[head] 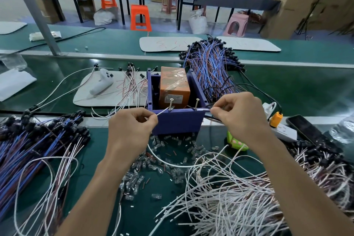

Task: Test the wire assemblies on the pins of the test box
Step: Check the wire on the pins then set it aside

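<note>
Many wires [232, 200] around test box [178, 123]

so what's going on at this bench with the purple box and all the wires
A person is testing wires on the purple test box. The left hand pinches a white wire with its tip at the left pin. The right hand pinches a second wire end by the right pin. Both pins stand on the box's near wall. Blue wires are heaped on the left, white wires on the lower right, and clear connectors lie scattered in front.
</note>
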Available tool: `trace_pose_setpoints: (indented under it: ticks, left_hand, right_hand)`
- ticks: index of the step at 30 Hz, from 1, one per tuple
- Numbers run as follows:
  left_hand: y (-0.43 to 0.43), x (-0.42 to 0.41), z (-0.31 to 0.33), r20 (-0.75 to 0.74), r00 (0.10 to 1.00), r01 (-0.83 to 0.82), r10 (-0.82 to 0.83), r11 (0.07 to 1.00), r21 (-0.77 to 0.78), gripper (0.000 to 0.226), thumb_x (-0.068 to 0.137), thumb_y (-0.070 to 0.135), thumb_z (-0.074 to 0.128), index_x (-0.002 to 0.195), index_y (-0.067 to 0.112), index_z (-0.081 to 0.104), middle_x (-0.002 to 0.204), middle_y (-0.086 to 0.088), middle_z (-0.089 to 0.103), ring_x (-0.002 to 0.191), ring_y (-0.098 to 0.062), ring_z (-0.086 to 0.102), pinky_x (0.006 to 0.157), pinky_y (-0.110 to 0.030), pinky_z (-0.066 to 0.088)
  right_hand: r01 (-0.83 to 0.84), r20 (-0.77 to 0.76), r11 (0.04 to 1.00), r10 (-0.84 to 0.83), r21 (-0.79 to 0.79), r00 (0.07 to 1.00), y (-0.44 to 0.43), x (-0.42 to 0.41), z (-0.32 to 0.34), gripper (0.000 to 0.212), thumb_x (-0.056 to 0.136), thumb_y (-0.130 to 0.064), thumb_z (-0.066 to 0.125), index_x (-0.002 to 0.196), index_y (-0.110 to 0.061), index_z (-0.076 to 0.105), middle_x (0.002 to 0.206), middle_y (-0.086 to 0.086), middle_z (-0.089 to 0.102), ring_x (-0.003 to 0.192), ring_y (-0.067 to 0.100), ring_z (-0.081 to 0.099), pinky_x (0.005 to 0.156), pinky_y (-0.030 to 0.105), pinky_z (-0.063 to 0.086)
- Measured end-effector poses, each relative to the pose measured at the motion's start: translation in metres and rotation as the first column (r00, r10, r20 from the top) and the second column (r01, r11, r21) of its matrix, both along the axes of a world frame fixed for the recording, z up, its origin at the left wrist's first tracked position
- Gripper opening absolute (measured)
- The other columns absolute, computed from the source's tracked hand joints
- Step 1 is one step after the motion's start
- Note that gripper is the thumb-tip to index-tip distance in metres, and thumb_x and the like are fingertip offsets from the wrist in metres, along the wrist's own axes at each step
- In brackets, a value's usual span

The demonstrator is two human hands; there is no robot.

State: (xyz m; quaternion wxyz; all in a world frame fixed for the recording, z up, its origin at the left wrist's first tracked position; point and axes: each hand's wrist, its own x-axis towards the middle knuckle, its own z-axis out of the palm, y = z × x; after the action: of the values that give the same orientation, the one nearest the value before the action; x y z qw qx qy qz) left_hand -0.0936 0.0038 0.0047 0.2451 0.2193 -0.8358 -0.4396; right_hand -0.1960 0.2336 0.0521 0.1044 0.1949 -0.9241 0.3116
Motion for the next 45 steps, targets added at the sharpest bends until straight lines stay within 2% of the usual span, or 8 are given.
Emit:
trace_pose_setpoints:
  ticks: [14,17,20,25,30,34,39,45]
  left_hand:
    - [-0.014,0.036,-0.006,-0.055,0.938,-0.194,0.343,0.649,0.735,0.011,0.103,0.015,0.060,0.095,0.013,0.066,0.050,0.003,0.065,0.037,-0.005,0.048,0.036,-0.017,0.037]
    - [-0.027,0.045,-0.013,0.026,0.949,-0.257,0.313,0.728,0.636,0.015,0.102,0.019,0.064,0.091,0.011,0.070,0.067,-0.006,0.074,0.038,-0.009,0.054,0.038,-0.020,0.042]
    - [-0.035,0.063,-0.018,0.253,0.883,-0.403,0.396,0.915,-0.027,0.023,0.095,0.042,0.071,0.087,0.021,0.079,0.051,0.005,0.055,0.039,-0.013,0.045,0.043,-0.021,0.031]
    - [-0.010,0.086,0.001,0.109,0.919,-0.240,0.380,0.755,-0.610,0.041,0.080,0.060,0.075,0.055,0.029,0.067,0.041,0.021,0.021,0.037,-0.007,0.020,0.060,-0.013,0.013]
    - [0.010,0.085,-0.004,0.045,0.963,-0.201,0.264,0.822,-0.533,0.029,0.087,0.054,0.073,0.089,0.026,0.078,0.055,-0.001,0.064,0.054,-0.019,0.042,0.055,-0.025,0.026]
    - [-0.002,0.085,-0.002,0.053,0.968,-0.231,0.245,0.954,-0.191,0.079,0.087,0.035,0.080,0.154,0.022,0.041,0.074,0.019,0.062,0.073,-0.015,0.063,0.079,-0.033,0.052]
    - [0.020,0.089,-0.002,-0.033,0.999,-0.034,0.024,0.940,-0.339,0.021,0.083,0.034,0.083,0.098,0.032,0.068,0.078,0.022,0.065,0.071,-0.007,0.067,0.073,-0.025,0.051]
    - [0.046,0.065,-0.018,0.151,0.905,0.400,-0.398,0.916,0.022,0.016,0.095,0.026,0.070,0.099,0.039,0.077,0.081,0.021,0.075,0.079,0.001,0.068,0.073,-0.017,0.052]
  right_hand:
    - [-0.341,0.485,0.938,0.324,-0.056,0.812,-0.025,0.089,-0.053,0.009,0.095,-0.033,0.066,0.086,-0.034,0.064,0.077,-0.012,0.071,0.064,0.008,0.062,0.068,0.035,0.057]
    - [-0.327,0.453,0.943,0.321,-0.067,0.832,-0.035,0.104,-0.066,0.011,0.096,-0.034,0.062,0.085,-0.035,0.061,0.073,-0.012,0.071,0.053,0.005,0.058,0.056,0.029,0.053]
    - [-0.262,0.390,0.960,0.279,-0.099,0.877,-0.039,0.107,-0.066,0.013,0.095,-0.033,0.066,0.082,-0.034,0.064,0.072,-0.016,0.071,0.059,0.006,0.067,0.058,0.025,0.056]
    - [-0.223,0.326,0.969,0.247,-0.109,0.913,-0.046,0.105,-0.058,0.017,0.095,-0.029,0.063,0.083,-0.033,0.073,0.069,-0.018,0.069,0.059,0.001,0.061,0.050,0.013,0.043]
    - [-0.254,0.348,0.966,0.257,-0.054,0.902,-0.046,0.104,-0.049,0.032,0.096,-0.021,0.049,0.098,-0.030,0.080,0.088,-0.015,0.059,0.076,0.004,0.058,0.062,0.015,0.037]
    - [-0.280,0.314,0.957,0.246,0.069,0.917,-0.035,0.098,-0.041,0.038,0.099,-0.013,0.046,0.104,-0.029,0.080,0.092,-0.016,0.056,0.081,0.007,0.057,0.070,0.021,0.041]
    - [-0.296,0.223,0.943,0.259,0.153,0.940,-0.033,0.097,-0.034,0.033,0.101,-0.013,0.048,0.109,-0.025,0.078,0.091,-0.010,0.062,0.080,0.016,0.057,0.072,0.032,0.044]
    - [-0.326,0.230,0.940,0.296,0.103,0.927,-0.030,0.104,-0.026,0.026,0.095,-0.017,0.054,0.092,-0.029,0.077,0.073,-0.009,0.064,0.070,0.014,0.059,0.064,0.033,0.048]
